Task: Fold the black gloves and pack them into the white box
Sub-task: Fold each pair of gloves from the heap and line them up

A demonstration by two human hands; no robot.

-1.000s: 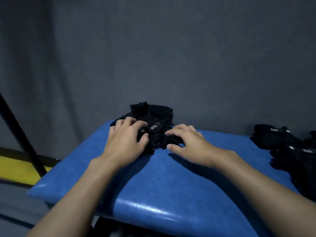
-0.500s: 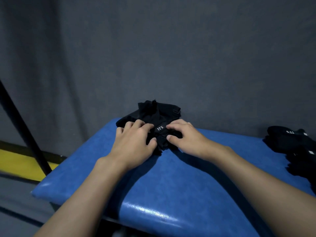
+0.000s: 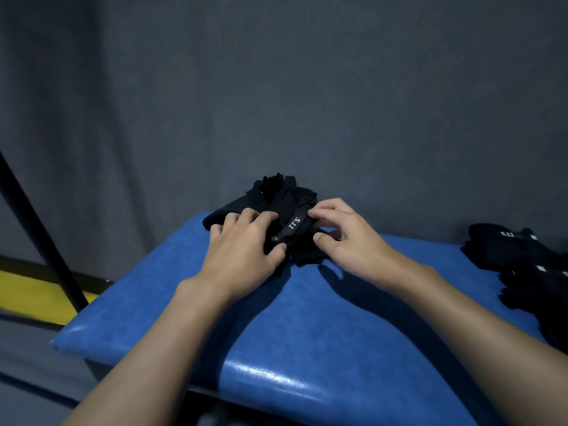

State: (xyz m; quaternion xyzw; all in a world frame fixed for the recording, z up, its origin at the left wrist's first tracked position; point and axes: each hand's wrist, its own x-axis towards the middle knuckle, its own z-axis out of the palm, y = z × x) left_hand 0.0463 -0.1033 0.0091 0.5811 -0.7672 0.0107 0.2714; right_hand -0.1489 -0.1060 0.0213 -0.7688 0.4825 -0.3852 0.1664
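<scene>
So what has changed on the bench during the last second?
The right hand, flat before, has curled and now pinches the black gloves at the labelled strap. The left hand keeps gripping them; the other gloves on the blue bench lie as before.

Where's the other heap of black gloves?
In the head view, the spare gloves lie on the blue bench, far right, beyond the right hand and the folded gloves it holds.
</scene>
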